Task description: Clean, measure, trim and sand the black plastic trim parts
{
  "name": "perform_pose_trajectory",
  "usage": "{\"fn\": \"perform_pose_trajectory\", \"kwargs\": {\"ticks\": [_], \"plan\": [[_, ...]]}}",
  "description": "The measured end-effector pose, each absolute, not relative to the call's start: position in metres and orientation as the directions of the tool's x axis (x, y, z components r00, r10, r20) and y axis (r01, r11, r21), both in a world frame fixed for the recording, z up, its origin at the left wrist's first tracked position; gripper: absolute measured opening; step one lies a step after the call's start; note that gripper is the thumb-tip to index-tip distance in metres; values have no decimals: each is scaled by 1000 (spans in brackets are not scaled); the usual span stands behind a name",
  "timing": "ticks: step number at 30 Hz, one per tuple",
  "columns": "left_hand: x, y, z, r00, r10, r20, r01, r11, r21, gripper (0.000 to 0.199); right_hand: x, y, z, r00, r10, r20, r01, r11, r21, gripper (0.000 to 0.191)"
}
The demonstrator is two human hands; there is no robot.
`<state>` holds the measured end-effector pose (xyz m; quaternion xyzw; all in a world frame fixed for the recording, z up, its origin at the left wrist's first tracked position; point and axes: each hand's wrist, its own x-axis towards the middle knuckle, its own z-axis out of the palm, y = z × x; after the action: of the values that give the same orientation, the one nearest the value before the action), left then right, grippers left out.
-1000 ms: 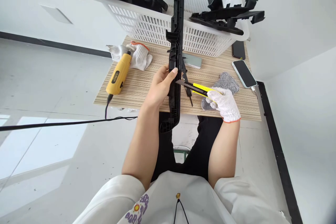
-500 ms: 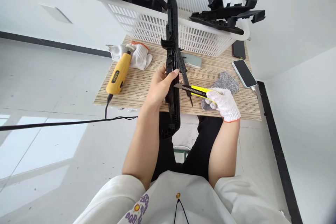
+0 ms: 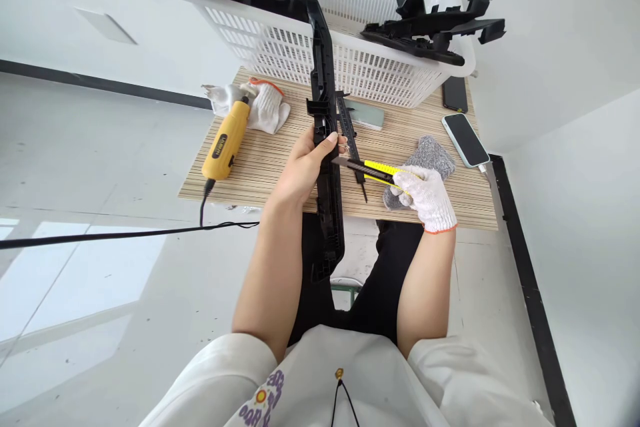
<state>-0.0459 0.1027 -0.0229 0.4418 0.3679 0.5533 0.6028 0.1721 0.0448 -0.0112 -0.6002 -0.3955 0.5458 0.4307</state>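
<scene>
My bare left hand (image 3: 306, 163) is wrapped round the middle of a long black plastic trim part (image 3: 324, 73). Its lower end hangs over my lap, and its upper end reaches up in front of the basket. In a white knit glove, my right hand (image 3: 424, 195) grips a yellow and black utility knife (image 3: 376, 170). The knife's blade is out and points left; its tip is at the edge of the trim part, just below my left thumb. Whether the blade touches the plastic I cannot tell. Behind the trim part lies a black caliper (image 3: 351, 137).
A white basket (image 3: 280, 47) at the back holds more black plastic parts (image 3: 415, 33). On the wooden table (image 3: 270, 173) are a yellow corded rotary tool (image 3: 227, 140), white gloves (image 3: 270, 107), a grey cloth (image 3: 430, 157), a grey-green block (image 3: 367, 115) and two phones (image 3: 466, 139).
The trim part has shifted down toward my lap and tilted, its upper end now lower and further left. My right hand and the knife have barely moved.
</scene>
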Motion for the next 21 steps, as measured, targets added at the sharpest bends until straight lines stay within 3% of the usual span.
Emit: {"fn": "perform_pose_trajectory", "kwargs": {"ticks": [16, 21], "plan": [[-45, 104, -29, 62, 997, -36, -279, 52, 959, 30, 169, 44, -9, 97, 946, -310, 17, -313, -949, 31], [-45, 103, -30, 71, 997, -4, -269, 23, 963, 34, 168, 44, -8, 108, 941, -320, 15, -323, -946, 30]]}}
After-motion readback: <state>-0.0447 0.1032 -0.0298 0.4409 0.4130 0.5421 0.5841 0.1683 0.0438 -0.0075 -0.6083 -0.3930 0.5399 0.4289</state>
